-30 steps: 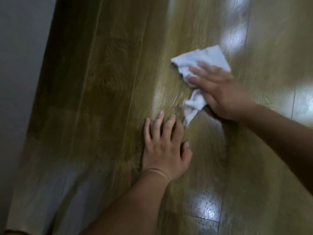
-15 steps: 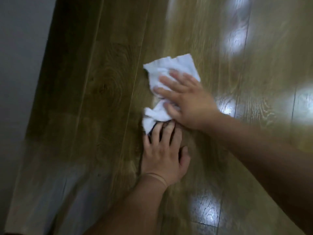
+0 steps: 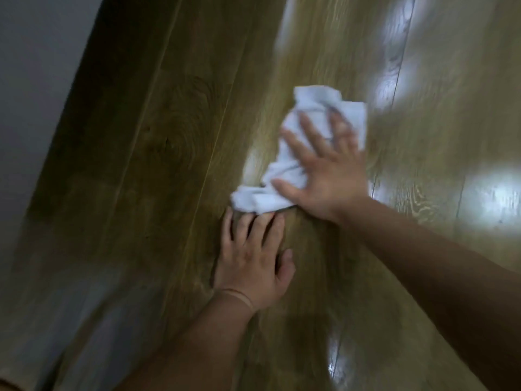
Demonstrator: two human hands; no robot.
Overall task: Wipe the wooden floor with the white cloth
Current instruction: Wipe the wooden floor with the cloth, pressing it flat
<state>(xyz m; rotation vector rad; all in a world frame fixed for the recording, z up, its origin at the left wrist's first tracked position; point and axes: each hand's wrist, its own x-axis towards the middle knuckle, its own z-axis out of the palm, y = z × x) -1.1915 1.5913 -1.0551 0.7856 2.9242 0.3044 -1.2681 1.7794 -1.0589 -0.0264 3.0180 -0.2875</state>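
Wooden planks of a glossy, olive-brown floor [image 3: 158, 170] fill almost the whole head view, their seams running from the near edge up to the far edge at a slight tilt. Along the floor's left edge stands a plain grey wall [image 3: 33, 80], and the planks beside it lie in shadow. Pale patches of reflected light [image 3: 496, 193] sit toward the right edge and the far right corner, with a smaller one near the near edge.

A crumpled white cloth [image 3: 290, 165] lies flat on the wood a little right of the middle of the floor, stretched in a loose diagonal. Its upper end points toward the far right corner and its lower end toward the near left. Its outline is blurred.

The right hand [image 3: 329, 176] lies palm down on the cloth, fingers straight and spread wide, pressing it to the boards. The thumb reaches across the lower folds, and the forearm comes in from the right edge.

The left hand [image 3: 251, 266] rests palm down on bare wood just nearer than the cloth — fingers straight and close together, thumb out to the side. Its fingertips meet the cloth's lower end — whether the fabric lies over them cannot be told. A thin pale band [image 3: 236, 294] circles the left wrist.
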